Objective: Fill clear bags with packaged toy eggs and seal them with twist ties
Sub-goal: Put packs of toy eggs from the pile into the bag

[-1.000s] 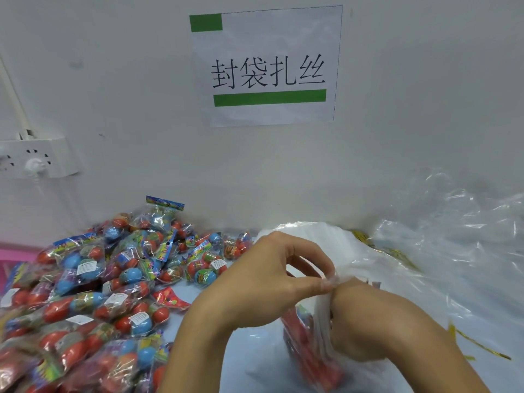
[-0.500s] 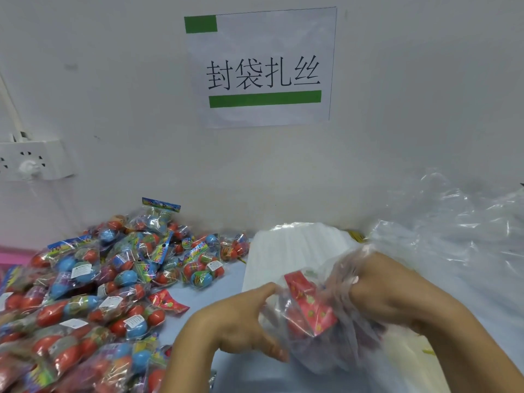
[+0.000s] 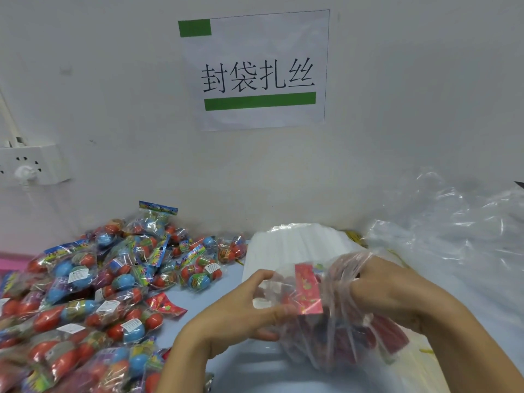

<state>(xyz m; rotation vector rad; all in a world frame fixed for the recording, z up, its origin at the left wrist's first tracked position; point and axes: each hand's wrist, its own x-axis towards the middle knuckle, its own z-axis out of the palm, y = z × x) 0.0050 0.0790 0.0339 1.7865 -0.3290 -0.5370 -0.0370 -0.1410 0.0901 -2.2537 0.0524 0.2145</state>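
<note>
Since a second ago, the crinkled clear plastic bag [image 3: 337, 321] of red-packaged toy eggs has been lowered and turned sideways above the pale blue tabletop [image 3: 255, 367]. Its gathered neck is gripped by the curled fingers of the right hand [image 3: 380, 290]; its near side is pinched by the left hand [image 3: 243, 310]. Loose egg packets [image 3: 93, 285] are heaped at left.

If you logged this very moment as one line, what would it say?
stage: bagging | left hand: grips clear bag | right hand: grips bag's top | bag: holds red packs | twist tie: not seen on bag
</note>
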